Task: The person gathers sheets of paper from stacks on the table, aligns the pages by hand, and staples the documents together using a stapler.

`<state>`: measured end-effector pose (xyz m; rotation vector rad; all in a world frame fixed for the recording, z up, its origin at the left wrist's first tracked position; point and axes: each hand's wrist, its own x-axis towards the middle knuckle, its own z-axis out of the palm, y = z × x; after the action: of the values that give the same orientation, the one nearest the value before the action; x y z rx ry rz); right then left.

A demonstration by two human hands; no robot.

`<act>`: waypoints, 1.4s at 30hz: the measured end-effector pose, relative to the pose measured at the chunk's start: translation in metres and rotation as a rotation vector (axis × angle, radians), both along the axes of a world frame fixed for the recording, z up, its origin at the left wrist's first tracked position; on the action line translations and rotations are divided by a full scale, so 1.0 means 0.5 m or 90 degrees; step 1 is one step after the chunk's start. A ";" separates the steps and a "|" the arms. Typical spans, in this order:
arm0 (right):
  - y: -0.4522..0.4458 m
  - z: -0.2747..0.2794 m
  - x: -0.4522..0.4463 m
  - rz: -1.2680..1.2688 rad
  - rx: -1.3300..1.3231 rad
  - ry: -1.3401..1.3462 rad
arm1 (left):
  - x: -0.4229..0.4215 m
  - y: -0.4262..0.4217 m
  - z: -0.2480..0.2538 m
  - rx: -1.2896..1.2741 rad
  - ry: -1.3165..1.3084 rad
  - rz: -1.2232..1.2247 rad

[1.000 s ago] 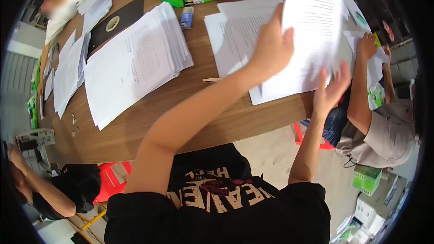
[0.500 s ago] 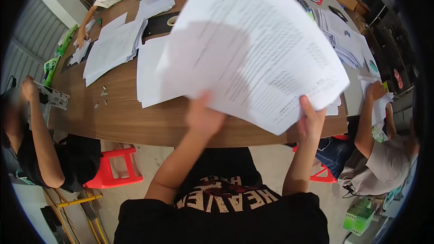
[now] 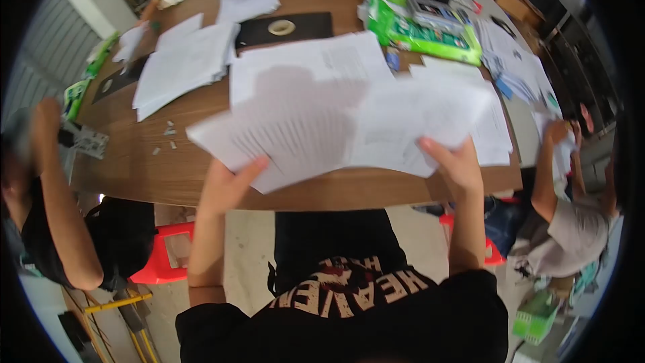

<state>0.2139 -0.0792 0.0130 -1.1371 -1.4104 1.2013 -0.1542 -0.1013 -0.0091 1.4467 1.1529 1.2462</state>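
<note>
Both my hands hold printed paper (image 3: pixel 302 138) spread out above the near part of the table; I cannot tell how many sheets it is. My left hand (image 3: pixel 228 185) grips its lower left side, thumb on top. At the right end, my right hand (image 3: pixel 458 165) pinches the edge with its thumb on the printed face. The paper bends between the two hands, and a shadow falls across it. Just behind lies a stack of printed sheets (image 3: pixel 289 60), partly covered by the held paper. More white sheets (image 3: pixel 494 121) lie to the right.
A tape roll (image 3: pixel 281 27) sits on a black board (image 3: pixel 248 33). Farther right is a green packet (image 3: pixel 430 44). Another paper stack (image 3: pixel 178 64) and small scraps (image 3: pixel 169 128) are on the left of the table (image 3: pixel 181 168). Other people sit at left, right and far side.
The paper has come down from a raised, tilted position to low over the table. My left hand has moved left to the paper's lower left side, uncovering the tape roll and green packet.
</note>
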 end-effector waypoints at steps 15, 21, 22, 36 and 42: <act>-0.047 -0.127 -0.091 -0.043 0.104 0.051 | 0.121 -0.055 -0.125 0.196 0.091 0.241; -0.068 -0.105 -0.090 -0.124 0.106 0.009 | 0.118 -0.085 -0.127 0.148 0.089 0.252; -0.064 -0.118 -0.085 -0.120 0.108 0.003 | 0.113 -0.085 -0.117 0.165 0.068 0.246; -0.007 -0.045 -0.028 -0.004 0.101 0.100 | 0.017 -0.035 -0.156 -0.009 0.117 0.157; 0.007 -0.007 -0.011 -0.054 0.141 0.050 | 0.016 -0.030 -0.165 0.025 0.146 0.191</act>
<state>0.2086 -0.0757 0.0097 -0.9751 -1.3839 0.9920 -0.1463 -0.1161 -0.0914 1.5146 1.5528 1.3335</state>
